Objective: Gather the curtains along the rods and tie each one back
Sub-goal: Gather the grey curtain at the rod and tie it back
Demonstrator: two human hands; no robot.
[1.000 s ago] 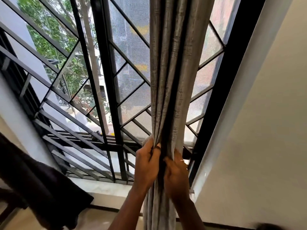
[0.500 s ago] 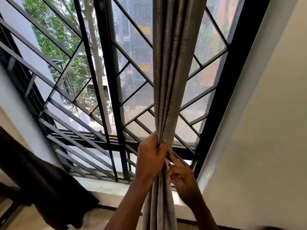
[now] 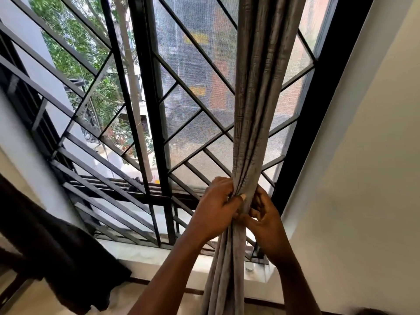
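Your head camera faces the window grille (image 3: 150, 110), close to your left hand (image 3: 216, 208) at 6 o'clock

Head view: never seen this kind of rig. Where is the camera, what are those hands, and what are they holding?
There is no machine here. A person works with two bare hands, and the one camera is worn on their head, so you see roughly what they see. That is why the forearms come in from the bottom edge.

The tall grey strip in the middle is a curtain, already bunched into narrow folds. The left hand grips the bunch from the left, and the right hand curls its fingers round it from the right, at the same height. No tie or cord is visible.

Behind the curtain is a window with a black grille above a pale sill. A cream wall is on the right, and a dark cloth hangs at lower left.
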